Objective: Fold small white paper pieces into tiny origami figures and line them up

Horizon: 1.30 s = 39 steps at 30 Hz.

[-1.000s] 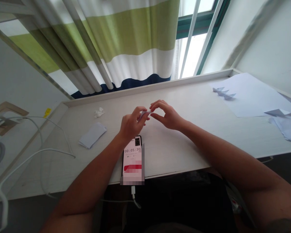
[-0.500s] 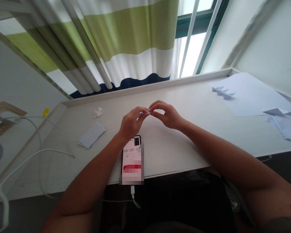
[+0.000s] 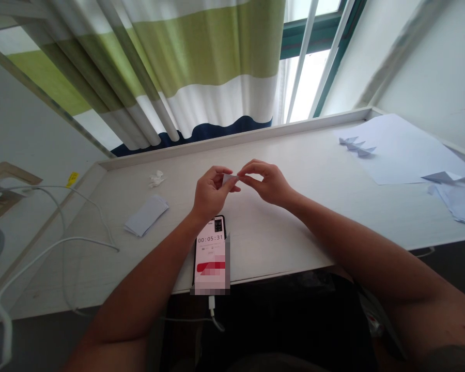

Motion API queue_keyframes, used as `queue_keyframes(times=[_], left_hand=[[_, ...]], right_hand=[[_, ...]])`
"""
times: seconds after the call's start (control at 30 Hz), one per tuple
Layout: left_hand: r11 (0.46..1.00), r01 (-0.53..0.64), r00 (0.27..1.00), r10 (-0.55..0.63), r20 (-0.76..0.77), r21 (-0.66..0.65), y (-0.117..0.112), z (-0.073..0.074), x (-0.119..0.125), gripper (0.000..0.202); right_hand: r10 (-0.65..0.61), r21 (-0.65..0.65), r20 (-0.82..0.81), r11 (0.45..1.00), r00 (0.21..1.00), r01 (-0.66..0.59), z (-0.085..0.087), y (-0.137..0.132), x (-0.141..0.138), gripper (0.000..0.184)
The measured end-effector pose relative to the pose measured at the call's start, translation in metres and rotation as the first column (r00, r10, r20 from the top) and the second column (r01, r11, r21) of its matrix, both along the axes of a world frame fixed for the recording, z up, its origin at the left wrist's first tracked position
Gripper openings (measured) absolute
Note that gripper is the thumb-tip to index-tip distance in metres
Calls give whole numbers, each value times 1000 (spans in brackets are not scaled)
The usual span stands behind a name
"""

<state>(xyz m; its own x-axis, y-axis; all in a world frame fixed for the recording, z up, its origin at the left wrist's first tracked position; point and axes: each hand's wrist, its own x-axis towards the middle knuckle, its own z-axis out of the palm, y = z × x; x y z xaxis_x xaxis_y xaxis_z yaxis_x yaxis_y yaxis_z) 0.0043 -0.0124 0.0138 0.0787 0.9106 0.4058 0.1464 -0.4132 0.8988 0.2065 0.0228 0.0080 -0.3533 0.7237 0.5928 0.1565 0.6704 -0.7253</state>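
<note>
A small folded piece of white paper (image 3: 228,178) is held up between my two hands, over the middle of the white table. My left hand (image 3: 211,192) grips it from the left, thumb across its near face and fingers behind. At the paper's right tip, my right hand (image 3: 269,183) pinches with thumb and forefinger. Part of the paper is hidden by the fingers. Just below my left wrist lies a phone (image 3: 210,253) whose screen shows a running timer.
A stack of paper slips (image 3: 146,215) and a crumpled tissue (image 3: 156,179) lie at the left. On the right, several small folded paper shapes (image 3: 357,147) rest by a large white sheet (image 3: 403,150), with more paper (image 3: 459,204) nearer. A white cable (image 3: 81,240) crosses the left side.
My left hand has turned slightly and its fingers have shifted, so more of the folded paper's face shows. My right hand stays almost in place, still pinching the tip.
</note>
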Motion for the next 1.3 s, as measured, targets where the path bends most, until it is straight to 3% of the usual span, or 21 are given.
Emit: queue_keyframes(times=[0.2,0.4,0.5,0.6,0.73,0.8,1.0,1.13,1.3], left_hand=[[992,22,994,-8,109,-127,1,3,2,49],[987,22,985,6,172,-160,2,3,4,46],[988,11,982,18,187,-156,2,2,4,45],[990,4,981,22,191,-139,2,1,4,44],[994,12,984,8,178,-111,1,2,4,40],[994,16,985,2,174,-105,1,2,3,37],[992,33,991,-17,132,-124,1,3,0,37],[991,37,994,-23,107,-127,1,4,0,40],[983,53,990,-28,139,-178,5,3,-1,47]], right_hand=[[-53,-94,-170,995,984,37,-3,-4,-7,37],[-78,-36,-196,997,977,72,0,-13,-11,35],[-69,-73,-178,996,982,57,2,-13,-10,32],[-31,-180,-257,983,966,-16,0,-5,-8,32],[87,-335,-349,918,933,-211,-3,4,-5,39],[116,-364,-330,900,937,-240,-4,5,-4,39],[94,-267,-81,957,992,-113,-2,2,-2,30],[103,-252,-24,962,994,-105,-1,2,-1,27],[-53,-270,-59,962,997,35,-1,5,0,24]])
